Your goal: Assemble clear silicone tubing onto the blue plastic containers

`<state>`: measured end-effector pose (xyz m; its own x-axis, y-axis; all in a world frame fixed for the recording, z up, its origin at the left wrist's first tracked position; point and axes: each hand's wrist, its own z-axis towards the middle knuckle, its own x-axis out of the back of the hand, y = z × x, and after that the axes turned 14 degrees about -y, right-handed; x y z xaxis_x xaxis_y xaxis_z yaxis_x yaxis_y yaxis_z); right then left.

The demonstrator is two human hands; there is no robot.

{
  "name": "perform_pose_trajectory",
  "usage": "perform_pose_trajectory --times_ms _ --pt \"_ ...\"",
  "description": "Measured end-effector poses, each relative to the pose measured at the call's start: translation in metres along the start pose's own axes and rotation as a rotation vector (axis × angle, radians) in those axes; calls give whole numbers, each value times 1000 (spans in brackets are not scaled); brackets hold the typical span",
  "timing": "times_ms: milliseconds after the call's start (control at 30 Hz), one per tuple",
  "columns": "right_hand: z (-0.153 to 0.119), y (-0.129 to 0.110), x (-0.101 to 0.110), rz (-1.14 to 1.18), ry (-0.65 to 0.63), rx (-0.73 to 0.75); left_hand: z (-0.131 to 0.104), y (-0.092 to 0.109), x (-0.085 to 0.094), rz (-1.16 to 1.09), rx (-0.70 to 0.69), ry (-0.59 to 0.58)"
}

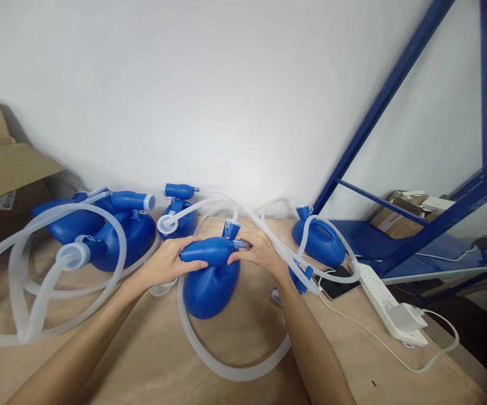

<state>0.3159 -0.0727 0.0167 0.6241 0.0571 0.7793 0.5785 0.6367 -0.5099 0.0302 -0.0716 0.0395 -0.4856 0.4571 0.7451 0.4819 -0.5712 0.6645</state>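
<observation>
My left hand (171, 261) is wrapped round the wide end of a blue bulb-shaped funnel piece (210, 251), which lies sideways. At its narrow right end, the fingers of my right hand (257, 251) pinch the grey connector tip (240, 244). Directly below, a rounded blue bottle (210, 289) stands on the wooden table (150, 360), its short neck (231, 229) showing behind the funnel piece. A translucent white hose (237, 372) loops in front of this bottle and passes behind my right forearm.
More blue bottles with hoses lie at left (131, 239) and back (184, 218); another blue bottle (320, 243) is at right, near a phone (339, 282) and a power strip (378, 292). A cardboard box (11, 169) and blue metal frame (378, 107) flank the table.
</observation>
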Motion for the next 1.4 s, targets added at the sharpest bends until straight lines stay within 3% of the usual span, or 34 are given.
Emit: perform_pose_trajectory --times_ms 233,800,1400 --pt "3 11 -9 -9 79 35 0 0 1 -13 -6 -7" --pt "4 16 -23 181 169 -92 2 1 5 3 -48 -14" --pt "4 12 -22 123 250 -83 2 -2 4 33 -7 -13"
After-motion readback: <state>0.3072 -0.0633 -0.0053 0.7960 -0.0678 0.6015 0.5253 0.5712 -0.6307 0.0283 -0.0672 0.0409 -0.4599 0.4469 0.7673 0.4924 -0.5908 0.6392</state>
